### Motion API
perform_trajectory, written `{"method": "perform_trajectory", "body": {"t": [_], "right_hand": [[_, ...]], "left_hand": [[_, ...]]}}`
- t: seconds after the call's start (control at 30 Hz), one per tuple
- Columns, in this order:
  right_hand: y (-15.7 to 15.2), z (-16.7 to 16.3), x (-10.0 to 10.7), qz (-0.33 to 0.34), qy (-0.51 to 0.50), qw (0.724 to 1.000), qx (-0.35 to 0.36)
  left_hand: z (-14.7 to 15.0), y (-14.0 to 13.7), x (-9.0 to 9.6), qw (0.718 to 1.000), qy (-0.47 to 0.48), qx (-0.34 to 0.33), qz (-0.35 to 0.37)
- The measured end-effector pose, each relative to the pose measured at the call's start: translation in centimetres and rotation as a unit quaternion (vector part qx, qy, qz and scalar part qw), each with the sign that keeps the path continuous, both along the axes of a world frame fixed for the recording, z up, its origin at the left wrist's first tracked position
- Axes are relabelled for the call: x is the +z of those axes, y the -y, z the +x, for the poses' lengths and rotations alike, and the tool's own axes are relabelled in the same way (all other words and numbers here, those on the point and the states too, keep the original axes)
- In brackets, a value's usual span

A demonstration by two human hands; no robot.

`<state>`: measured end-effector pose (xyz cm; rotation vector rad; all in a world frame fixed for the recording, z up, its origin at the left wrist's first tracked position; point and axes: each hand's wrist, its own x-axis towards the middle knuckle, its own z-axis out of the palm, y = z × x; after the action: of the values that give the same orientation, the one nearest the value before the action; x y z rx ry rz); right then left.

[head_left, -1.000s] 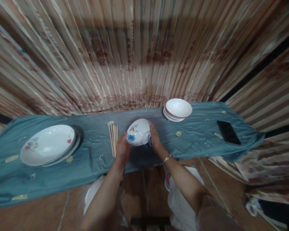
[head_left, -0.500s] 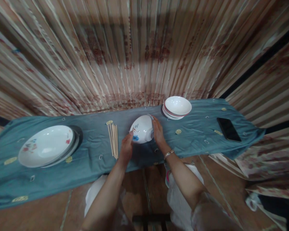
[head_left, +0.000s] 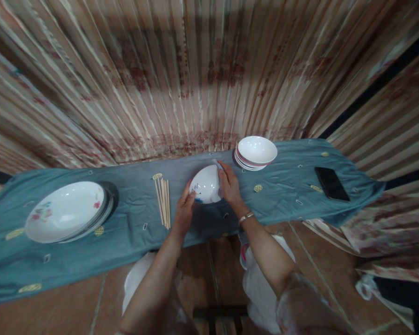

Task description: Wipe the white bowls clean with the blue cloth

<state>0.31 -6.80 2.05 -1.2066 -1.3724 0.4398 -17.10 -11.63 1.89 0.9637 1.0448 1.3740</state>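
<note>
A white bowl (head_left: 205, 185) with a blue flower print is tilted on its side above the middle of the table, its outside and base towards the right. My left hand (head_left: 185, 209) is closed on the bowl's left rim, thumb on the outer wall. At the base side, my right hand (head_left: 229, 184) has its fingers bent around a thin pale cloth (head_left: 215, 163) pressed against the bowl; much of this cloth is hidden by the fingers. Left of the bowl lie several wooden chopsticks (head_left: 165, 202), side by side.
A stack of white bowls (head_left: 256, 151) stands at the back right. Large floral plates (head_left: 66, 211) are stacked on the left. A black phone (head_left: 331, 184) lies near the right end. The teal tablecloth (head_left: 132, 237) covers the narrow table, and a pleated curtain (head_left: 202, 83) hangs behind it.
My right hand has shifted up and its fingers have curled over the bowl's base. The bowl has turned slightly, so less of its blue flower shows. My left hand still grips the rim.
</note>
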Motion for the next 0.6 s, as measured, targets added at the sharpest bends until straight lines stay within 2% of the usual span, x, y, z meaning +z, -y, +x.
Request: {"method": "perform_trajectory", "body": {"t": [0.27,0.43,0.6], "right_hand": [[1.2,-0.9,0.7,0.018,0.099,0.995,0.025],[2.0,-1.6,1.2,0.021,0.157,0.985,0.063],[1.8,-2.1,0.6,0.005,0.108,0.992,0.067]], "left_hand": [[-0.8,-0.4,0.4,0.999,-0.032,0.024,0.012],[-0.7,-0.9,0.8,0.999,0.022,0.048,-0.008],[-0.7,-1.2,0.7,0.997,0.068,0.030,-0.028]]}}
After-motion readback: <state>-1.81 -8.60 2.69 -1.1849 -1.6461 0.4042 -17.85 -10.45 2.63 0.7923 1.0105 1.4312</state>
